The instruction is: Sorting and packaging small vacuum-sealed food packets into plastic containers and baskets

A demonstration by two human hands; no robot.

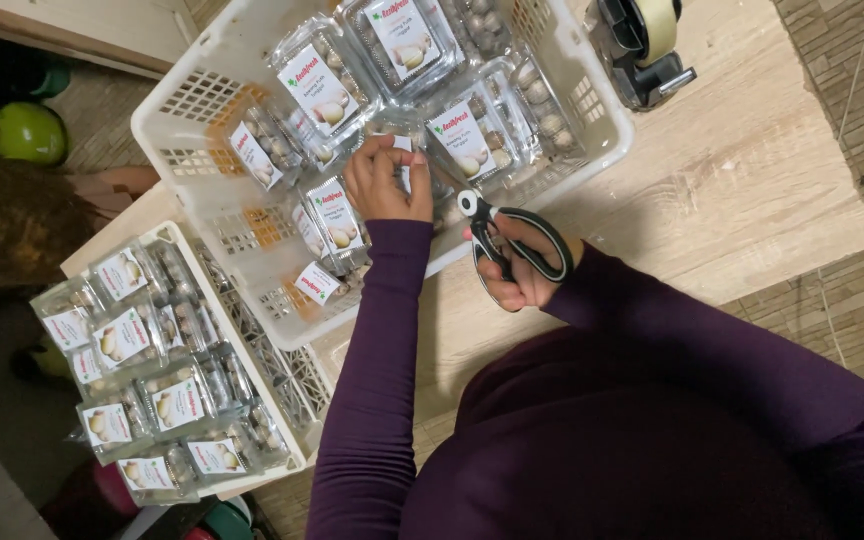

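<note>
Pinching a clear plastic clamshell pack (399, 150) in the white slotted plastic basket (187, 110), far of centre on the pale wooden table (752, 190).

My left hand (387, 182) has fingertips closed on the pack's top edge; my right hand (522, 265) is curled shut through the black-handled scissors (507, 240), blades aimed at the same spot. I judge the pack light, thin-walled and slippery, easily crushed, so I would hold it by the stiffer rim. A second basket of labelled packs (152, 385) sits near left; a tape dispenser (642, 45) stands far right.
</note>
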